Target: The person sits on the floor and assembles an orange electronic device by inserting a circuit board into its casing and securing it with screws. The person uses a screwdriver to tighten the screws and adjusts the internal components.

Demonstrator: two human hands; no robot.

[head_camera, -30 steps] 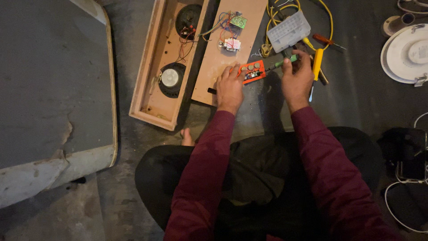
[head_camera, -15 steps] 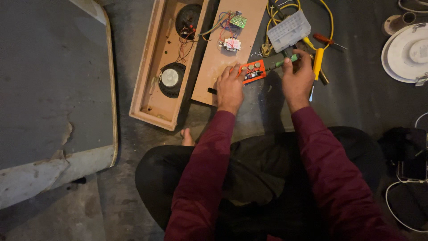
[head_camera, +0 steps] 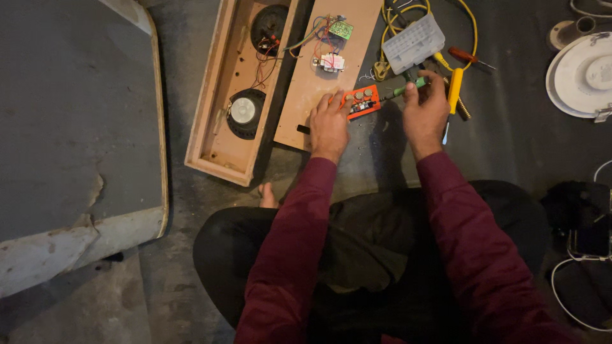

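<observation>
Left hand: I see my left hand (head_camera: pixel 329 124) lying flat, palm down, a little above the centre of the frame; the fingers are spread and press on the left end of the orange board (head_camera: pixel 361 101); it pins the board, it does not clasp it.
Right hand: my right hand (head_camera: pixel 425 111) is closed around the green-handled tool (head_camera: pixel 408 88); thumb and fingers pinch the handle.
Orange board: a small orange rectangle with round parts on top; it sits at the upper centre, at the lower right corner of the wooden panel (head_camera: pixel 325 70); its long axis runs from lower left to upper right, only slightly tilted.
Tool: its long axis goes nearly the same way, the tip pointing left and a little down to the right end of the board; I cannot tell if the tip touches.
Wooden panel: long and flat, its length running from the top edge down to the left; a small green circuit board (head_camera: pixel 342 29) with coloured wires lies near its top.
Speaker box: an open wooden speaker box (head_camera: pixel 217 127) lies left of the panel; a round speaker (head_camera: pixel 243 111) is inside.
Other things: a grey plastic case (head_camera: pixel 415 43), a yellow cable (head_camera: pixel 468 19) and a yellow-handled screwdriver (head_camera: pixel 454 89) are at the upper right; a white round lamp (head_camera: pixel 583 79) is at the right edge.
</observation>
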